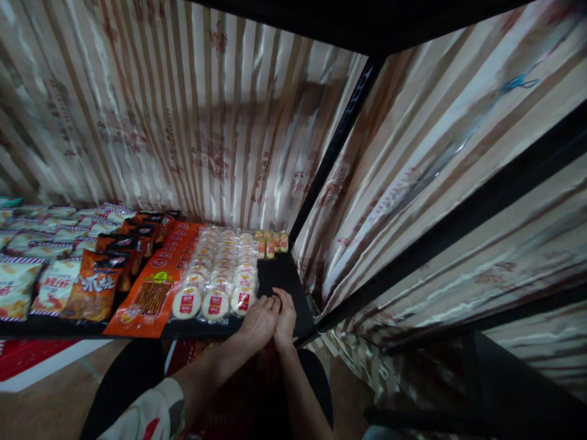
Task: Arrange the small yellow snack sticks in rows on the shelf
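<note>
My left hand (259, 319) and my right hand (285, 316) meet over the front right part of the black shelf (277, 273). Their fingers are curled and pressed together; anything between them is hidden. Just left of my left hand, round white crackers (215, 304) in clear wrappers with red labels lie in three overlapping rows. Behind my hands, at the back corner, stand several small yellowish wrapped snacks (270, 243). A flat orange pack (149, 297) with brown sticks in its window lies left of the crackers.
Orange and black snack bags (95, 286) and white bags with striped edges (17, 287) fill the shelf's left side. A black metal post (337, 146) rises at the back right corner. Pleated, printed curtains (229, 122) hang behind. A dark slanting bar (440, 235) crosses on the right.
</note>
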A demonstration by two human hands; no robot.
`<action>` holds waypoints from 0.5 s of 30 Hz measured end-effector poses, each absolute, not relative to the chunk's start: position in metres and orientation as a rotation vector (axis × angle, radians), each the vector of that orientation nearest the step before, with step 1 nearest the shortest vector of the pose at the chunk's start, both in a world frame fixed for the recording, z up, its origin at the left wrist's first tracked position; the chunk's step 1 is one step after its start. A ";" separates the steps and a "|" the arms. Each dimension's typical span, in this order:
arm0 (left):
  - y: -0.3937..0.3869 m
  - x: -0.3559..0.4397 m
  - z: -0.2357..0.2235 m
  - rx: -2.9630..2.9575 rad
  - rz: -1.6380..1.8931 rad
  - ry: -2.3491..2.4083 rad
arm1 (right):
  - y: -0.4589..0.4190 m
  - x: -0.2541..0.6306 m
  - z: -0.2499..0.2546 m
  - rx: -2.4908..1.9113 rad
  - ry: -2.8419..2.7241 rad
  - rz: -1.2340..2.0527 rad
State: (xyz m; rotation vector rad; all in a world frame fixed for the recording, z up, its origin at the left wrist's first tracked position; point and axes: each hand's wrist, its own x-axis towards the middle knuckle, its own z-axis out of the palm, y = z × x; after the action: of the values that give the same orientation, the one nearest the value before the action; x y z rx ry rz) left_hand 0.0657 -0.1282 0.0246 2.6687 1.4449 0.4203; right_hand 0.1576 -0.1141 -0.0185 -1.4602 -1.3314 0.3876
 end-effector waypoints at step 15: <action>-0.212 0.012 -0.041 2.339 0.422 1.200 | -0.206 0.125 -0.076 -1.470 -1.609 0.477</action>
State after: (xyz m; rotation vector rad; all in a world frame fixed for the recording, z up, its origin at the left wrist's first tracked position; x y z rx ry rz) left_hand 0.0122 -0.2116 -0.0413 2.3386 1.1996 0.4225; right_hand 0.1254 -0.2061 -0.0764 -1.4697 -1.6091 0.4769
